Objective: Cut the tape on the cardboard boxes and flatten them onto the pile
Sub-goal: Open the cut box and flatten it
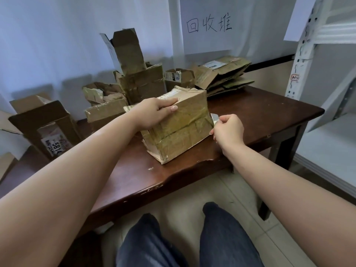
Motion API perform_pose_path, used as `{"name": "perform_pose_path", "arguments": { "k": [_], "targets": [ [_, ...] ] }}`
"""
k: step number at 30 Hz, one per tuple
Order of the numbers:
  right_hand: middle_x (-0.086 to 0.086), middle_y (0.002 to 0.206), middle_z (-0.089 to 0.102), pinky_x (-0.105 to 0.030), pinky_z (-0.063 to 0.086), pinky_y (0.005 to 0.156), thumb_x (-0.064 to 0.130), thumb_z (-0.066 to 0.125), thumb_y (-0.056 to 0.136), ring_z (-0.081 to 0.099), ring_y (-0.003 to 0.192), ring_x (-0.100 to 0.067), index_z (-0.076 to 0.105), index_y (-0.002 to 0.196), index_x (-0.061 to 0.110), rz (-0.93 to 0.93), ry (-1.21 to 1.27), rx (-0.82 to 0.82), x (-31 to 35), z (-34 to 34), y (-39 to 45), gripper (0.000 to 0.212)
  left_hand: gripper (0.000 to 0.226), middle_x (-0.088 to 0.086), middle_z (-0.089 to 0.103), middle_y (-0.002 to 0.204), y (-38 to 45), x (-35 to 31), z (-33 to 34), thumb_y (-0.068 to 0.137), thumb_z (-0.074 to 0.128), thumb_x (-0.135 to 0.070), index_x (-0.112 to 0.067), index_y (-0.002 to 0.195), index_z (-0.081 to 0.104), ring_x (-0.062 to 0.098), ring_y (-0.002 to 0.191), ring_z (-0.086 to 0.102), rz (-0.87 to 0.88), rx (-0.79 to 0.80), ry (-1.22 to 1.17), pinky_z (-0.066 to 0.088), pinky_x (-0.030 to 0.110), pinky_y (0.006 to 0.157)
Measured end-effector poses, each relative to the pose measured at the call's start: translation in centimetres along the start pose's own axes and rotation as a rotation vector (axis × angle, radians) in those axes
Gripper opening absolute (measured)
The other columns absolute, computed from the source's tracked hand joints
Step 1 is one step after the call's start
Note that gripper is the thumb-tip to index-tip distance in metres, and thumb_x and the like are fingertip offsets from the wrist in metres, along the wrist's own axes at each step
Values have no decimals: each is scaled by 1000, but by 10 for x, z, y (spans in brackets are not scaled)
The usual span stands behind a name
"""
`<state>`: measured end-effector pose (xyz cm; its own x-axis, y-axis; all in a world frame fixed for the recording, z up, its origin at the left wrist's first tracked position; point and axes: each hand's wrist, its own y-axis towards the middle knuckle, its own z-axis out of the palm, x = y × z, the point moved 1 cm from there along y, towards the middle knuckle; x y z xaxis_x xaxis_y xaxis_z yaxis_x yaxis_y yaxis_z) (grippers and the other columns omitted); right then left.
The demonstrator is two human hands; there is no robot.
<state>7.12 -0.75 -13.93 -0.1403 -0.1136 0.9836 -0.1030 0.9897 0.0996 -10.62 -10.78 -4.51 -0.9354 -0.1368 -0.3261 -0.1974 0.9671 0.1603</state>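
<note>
left hand [154,112]: fingers curl over box [179,124] top edge, steadying it on table [260,112]
right hand [228,130]: fingers curled, pinching blade [215,118] at taped corner, likely to slit
pile [223,74]: flat, beyond fingertips

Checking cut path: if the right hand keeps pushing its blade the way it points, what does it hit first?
Probably the taped box: the right hand holds a silvery blade already at the box's right edge. The left hand lies further along; depth is unclear.
</note>
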Motion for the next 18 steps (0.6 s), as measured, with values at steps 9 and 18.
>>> {"name": "perform_pose_path", "arguments": {
  "k": [9, 18],
  "targets": [
    [-18, 96, 68, -46, 57, 78, 17, 56, 81, 67, 89, -35, 58, 97, 13, 43, -85, 39, 6, 26, 8, 16, 42, -5, 46, 147, 0, -3, 0, 100, 42, -44, -34, 141, 45, 16, 137, 38, 26, -3, 33, 27, 19, 100],
    [-17, 82, 69, -32, 49, 56, 8, 53, 84, 63, 66, -29, 66, 88, 1, 53, -111, 57, 15, 33, -7, 16, 43, -2, 46, 147, -1, -2, 3, 100, 39, -47, -36, 141, 44, 21, 137, 39, 13, -30, 75, 33, 32, 110]
  ]
}}
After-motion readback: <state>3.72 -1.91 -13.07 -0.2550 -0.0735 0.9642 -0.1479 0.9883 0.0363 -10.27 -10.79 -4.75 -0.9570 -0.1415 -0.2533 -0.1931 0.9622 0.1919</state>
